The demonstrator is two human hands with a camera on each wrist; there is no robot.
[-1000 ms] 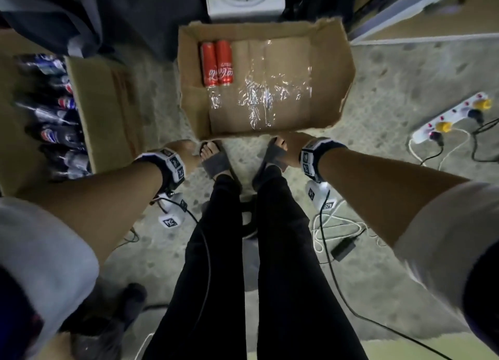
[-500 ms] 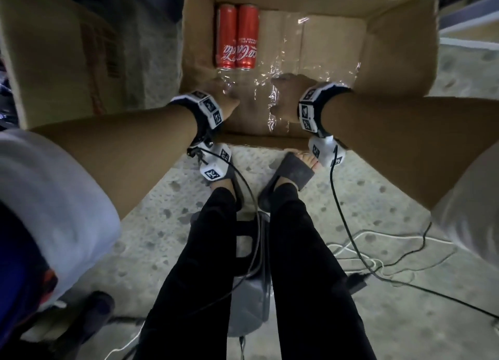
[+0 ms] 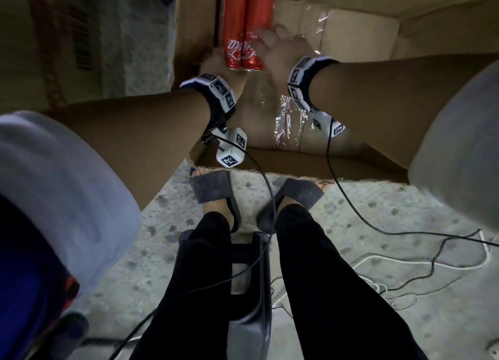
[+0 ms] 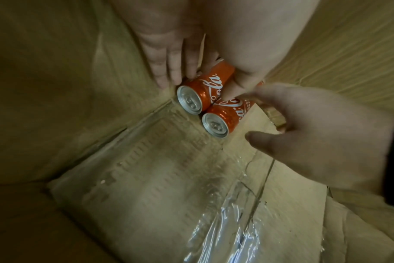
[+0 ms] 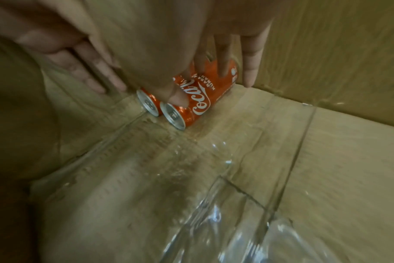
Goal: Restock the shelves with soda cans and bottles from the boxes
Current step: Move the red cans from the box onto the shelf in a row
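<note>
A: Containers, left to right?

B: Far left, second cardboard box, outer wall only, contents out of view. Next, main box, open top, on concrete floor. Inside, two red soda cans lying flat, side by side, touching, tucked into far left corner. Left can close to left wall, right can just beside it. Silver ends toward near side.

A: Hands?

B: Left hand down between left wall and left can. Fingers fairly straight along outer side, thumb pressed into seam between cans. Pinching left can. Right hand draped over right can: fingers across body, little finger down past far side, thumb at seam near silver end. Wrapped round right can. Both cans resting on box bottom.

A: Rest of box?

B: Crumpled clear plastic film on bottom, middle, under wrists. Wide stretch of cardboard bottom between right can and right wall.

A: Edges, room?

B: Left wall tight against left-hand fingers. Back wall just beyond cans. Near rim torn, touching sandalled toes. Right of feet, cables trailing over floor.
</note>
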